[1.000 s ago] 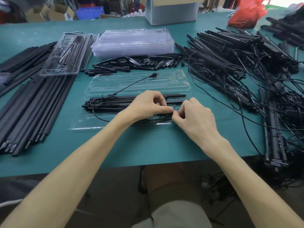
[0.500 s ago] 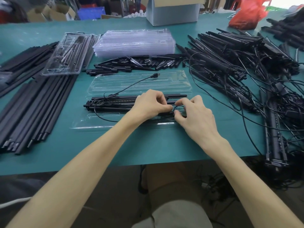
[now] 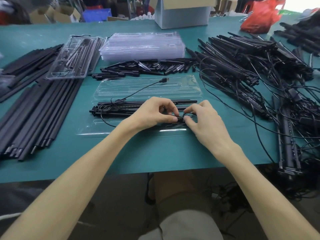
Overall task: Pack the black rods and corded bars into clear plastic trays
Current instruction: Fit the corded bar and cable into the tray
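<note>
Two hands are working over the open clear tray (image 3: 121, 90) at mid-bench. The left hand (image 3: 155, 113) and right hand (image 3: 206, 122) are each pinching the cord (image 3: 181, 116), thumb and fingers (image 3: 168, 105) clamped on it, tips nearly meeting above the tray's near-right part.

The corded bar (image 3: 121, 110) is lying lengthwise in the tray, with a black rod (image 3: 187, 101) just beyond it. The cord is looping left and trailing to a USB plug (image 3: 164, 80) over the tray's far half.

The tray's near edge is sitting back from the bench (image 3: 155, 153) edge, leaving a bare teal strip between.

- **Left:** long rods (image 3: 39, 115) are crowding that side.
- **Right:** tangled corded bars (image 3: 242, 66) are crowding that side, some overhanging the near edge.
- **Far:** stacked trays (image 3: 142, 45) and short black pieces (image 3: 147, 66) are closing it off.
</note>
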`<state>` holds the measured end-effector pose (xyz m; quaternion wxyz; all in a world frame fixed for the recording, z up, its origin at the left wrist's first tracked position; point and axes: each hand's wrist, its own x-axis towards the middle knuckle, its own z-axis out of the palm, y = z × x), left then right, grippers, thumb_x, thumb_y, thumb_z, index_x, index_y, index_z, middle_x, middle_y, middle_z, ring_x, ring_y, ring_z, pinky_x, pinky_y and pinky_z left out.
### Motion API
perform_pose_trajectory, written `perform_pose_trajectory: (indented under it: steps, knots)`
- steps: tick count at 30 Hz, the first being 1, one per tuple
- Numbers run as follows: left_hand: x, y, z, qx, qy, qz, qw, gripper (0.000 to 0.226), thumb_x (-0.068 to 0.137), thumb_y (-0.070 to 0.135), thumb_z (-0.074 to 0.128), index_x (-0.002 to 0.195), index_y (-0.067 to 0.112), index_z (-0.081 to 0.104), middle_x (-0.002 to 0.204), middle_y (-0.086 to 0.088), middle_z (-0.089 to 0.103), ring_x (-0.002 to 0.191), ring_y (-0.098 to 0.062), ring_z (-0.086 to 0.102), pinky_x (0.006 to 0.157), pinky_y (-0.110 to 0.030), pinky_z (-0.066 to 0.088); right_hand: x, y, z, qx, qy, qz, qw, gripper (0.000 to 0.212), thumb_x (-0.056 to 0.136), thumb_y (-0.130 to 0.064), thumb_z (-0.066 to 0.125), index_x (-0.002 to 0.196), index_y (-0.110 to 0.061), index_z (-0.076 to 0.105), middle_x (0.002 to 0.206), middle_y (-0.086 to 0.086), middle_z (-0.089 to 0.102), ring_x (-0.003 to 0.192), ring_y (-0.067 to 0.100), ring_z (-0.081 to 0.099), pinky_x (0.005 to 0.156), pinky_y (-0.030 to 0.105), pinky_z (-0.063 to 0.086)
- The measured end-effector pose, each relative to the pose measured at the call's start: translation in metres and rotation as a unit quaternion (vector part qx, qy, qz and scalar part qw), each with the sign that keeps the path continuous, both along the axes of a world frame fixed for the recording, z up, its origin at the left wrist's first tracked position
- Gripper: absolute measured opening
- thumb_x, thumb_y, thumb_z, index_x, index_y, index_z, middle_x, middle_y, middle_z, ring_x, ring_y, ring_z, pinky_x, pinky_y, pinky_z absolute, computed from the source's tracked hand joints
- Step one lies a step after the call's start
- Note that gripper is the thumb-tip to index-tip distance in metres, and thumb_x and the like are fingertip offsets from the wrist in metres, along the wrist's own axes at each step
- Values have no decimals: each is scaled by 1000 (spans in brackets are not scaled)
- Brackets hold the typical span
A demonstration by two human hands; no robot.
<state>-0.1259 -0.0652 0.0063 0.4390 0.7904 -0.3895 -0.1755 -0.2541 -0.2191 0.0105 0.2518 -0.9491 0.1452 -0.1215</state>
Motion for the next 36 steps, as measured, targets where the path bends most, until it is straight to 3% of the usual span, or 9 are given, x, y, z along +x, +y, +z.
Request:
perform_pose_trajectory:
  steps: [5, 8, 11, 15, 23, 29, 36]
  knots:
    - [-3, 1, -2, -5, -31, 10, 999, 10, 82, 17, 82, 88, 16, 75, 61, 15, 61, 52, -2, 38, 53, -13, 32, -3, 0, -4, -53, -30, -3, 998, 21, 99, -34, 57, 105, -15, 65, 105, 0, 51, 105, 20, 40, 85, 37, 44]
    - [-4, 1, -1, -3, -36, 12, 999, 10, 83, 16, 81, 90, 14, 74, 64, 14, 60, 52, -2, 39, 54, -13, 32, -4, 0, -5, -44, -30, -5, 999, 24, 99, -36, 58, 94, -13, 63, 99, 1, 50, 103, 21, 39, 85, 37, 43]
    - [-6, 0, 1, -2, -34, 10, 999, 15, 84, 21, 81, 96, 18, 73, 70, 8, 57, 55, -5, 39, 56, -19, 32, -5, 1, -8, -36, -39, 5, 999, 25, 98, -35, 60, 91, -12, 62, 97, 1, 49, 100, 19, 40, 81, 37, 43]
    - [-9, -1, 3, 37, -72, 6, 997, 22, 80, 45, 82, 94, 31, 74, 69, 13, 50, 54, -4, 38, 58, -20, 30, -3, -5, -9, -1, -44, 13, 999, 23, 94, -35, 66, 86, -14, 63, 91, -3, 48, 94, 17, 44, 75, 34, 40]
    - [-11, -6, 0, 72, -160, 34, 984, 25, 76, 48, 83, 89, 30, 72, 75, 14, 53, 66, 5, 46, 83, -35, 33, 2, -15, -7, 90, -28, 31, 995, 20, 87, -34, 76, 83, -16, 66, 88, -6, 52, 78, 5, 50, 65, 22, 36]
    - [-9, -4, -2, 74, -179, 27, 981, 22, 77, 52, 81, 86, 35, 71, 76, 14, 53, 72, 2, 47, 81, -33, 28, 4, -31, 10, 111, 73, 66, 989, 13, 83, -33, 81, 90, -26, 72, 83, -12, 66, 74, 2, 58, 62, 19, 40]
    - [-7, -5, -4, 88, -190, 27, 977, 22, 78, 56, 78, 87, 39, 69, 85, 13, 56, 76, 4, 45, 77, -31, 24, 14, -30, 13, 112, 84, 50, 989, 22, 75, -23, 87, 86, -25, 68, 82, -10, 67, 74, 4, 60, 62, 20, 42]
